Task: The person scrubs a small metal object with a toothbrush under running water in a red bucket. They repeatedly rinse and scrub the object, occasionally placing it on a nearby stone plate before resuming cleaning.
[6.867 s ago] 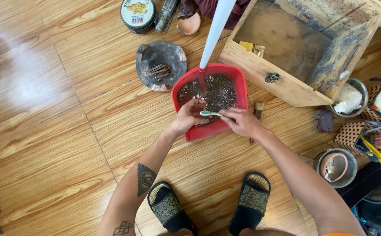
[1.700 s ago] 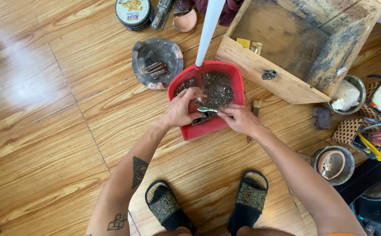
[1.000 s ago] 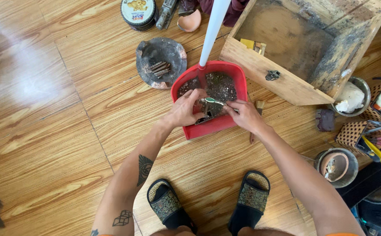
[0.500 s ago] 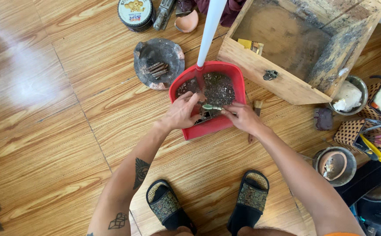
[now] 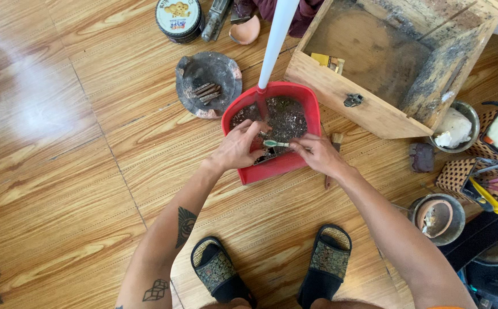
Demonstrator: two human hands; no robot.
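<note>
- While the person squats on the wooden floor (image 5: 60, 189), both hands work over the red dustpan (image 5: 277, 166), which lies between a dark dish (image 5: 209, 80) of rusty pieces and an open wooden box (image 5: 386, 63).
- The left hand (image 5: 238, 147) is closed on a small dark object at the pan's front lip; what that object is cannot be made out.
- The right hand (image 5: 317, 154) pinches the handle of a green-headed brush (image 5: 275, 143), its head resting on that object.
- The pan holds dark gritty debris (image 5: 286, 117); its white handle (image 5: 276, 34) rises toward the camera.
- Risk, as a judgement: hard strokes could flick grit over the lip onto the floor, or the small object could slip from the fingers into the debris.
- Risk: a nudge against the upright handle could tip the pan.
- Hidden: the fingers cover most of the object; the handle top is cut off; the clutter at the right edge (image 5: 477, 177) is only partly in view.
</note>
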